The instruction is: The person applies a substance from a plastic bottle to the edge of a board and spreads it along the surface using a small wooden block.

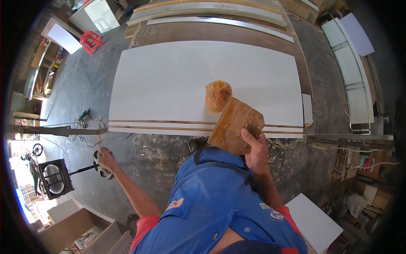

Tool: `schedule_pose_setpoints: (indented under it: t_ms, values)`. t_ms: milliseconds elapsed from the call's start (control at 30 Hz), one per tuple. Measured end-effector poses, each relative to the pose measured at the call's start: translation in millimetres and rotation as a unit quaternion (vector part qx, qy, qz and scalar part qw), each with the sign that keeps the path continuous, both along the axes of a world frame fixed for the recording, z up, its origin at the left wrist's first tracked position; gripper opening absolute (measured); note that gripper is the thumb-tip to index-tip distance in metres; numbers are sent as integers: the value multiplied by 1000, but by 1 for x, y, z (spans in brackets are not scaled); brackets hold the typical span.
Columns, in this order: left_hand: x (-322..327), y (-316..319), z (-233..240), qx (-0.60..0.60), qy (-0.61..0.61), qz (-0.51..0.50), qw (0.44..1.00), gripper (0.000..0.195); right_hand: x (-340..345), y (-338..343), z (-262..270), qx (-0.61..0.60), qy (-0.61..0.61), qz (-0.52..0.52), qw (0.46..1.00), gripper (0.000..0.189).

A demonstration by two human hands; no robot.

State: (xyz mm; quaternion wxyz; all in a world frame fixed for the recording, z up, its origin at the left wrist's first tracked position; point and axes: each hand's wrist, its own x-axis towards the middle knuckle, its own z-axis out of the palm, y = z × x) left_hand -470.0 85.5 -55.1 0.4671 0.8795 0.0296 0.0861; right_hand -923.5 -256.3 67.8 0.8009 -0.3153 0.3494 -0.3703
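My right hand (pixel 255 149) grips a flat spreader (pixel 239 123) caked in amber, dried glue, with fine teeth along its left edge. The spreader's upper corner lies in front of a glue-crusted container (pixel 218 96), and I cannot tell whether they touch. That container rests on a large white panel (pixel 165 79) lying flat, below which the edges of more stacked boards show. My left hand (pixel 108 162) is stretched out to the left, away from the panel. Its fingers are curled near a thin, light strip (pixel 99 138); whether they hold it is unclear.
Long boards (pixel 206 11) and a metal-looking strip (pixel 219 25) lie at the worktable's far side. On the left are a black floor fan (pixel 54 178), tangled cables (pixel 90 122) and a red stool (pixel 90 42). A white board (pixel 314 222) leans at lower right.
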Motion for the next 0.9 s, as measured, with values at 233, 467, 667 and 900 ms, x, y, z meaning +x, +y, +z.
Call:
schedule_pose_setpoints:
  t_ms: [233,467,667,900]
  values:
    - [-39,35,-23,99,28,72,992,62,-8,2,-7,27,7,-37,999,37]
    - [-111,-187,56,-65,-156,-303,938,54,-9,8,1,-5,76,-109,991,36]
    - [-230,-286,62,-385,647,-453,477,84,-27,36,6,-20,97,-209,973,37]
    - [-239,-359,34,-454,732,-309,403,88,-43,109,-2,3,214,-358,909,24]
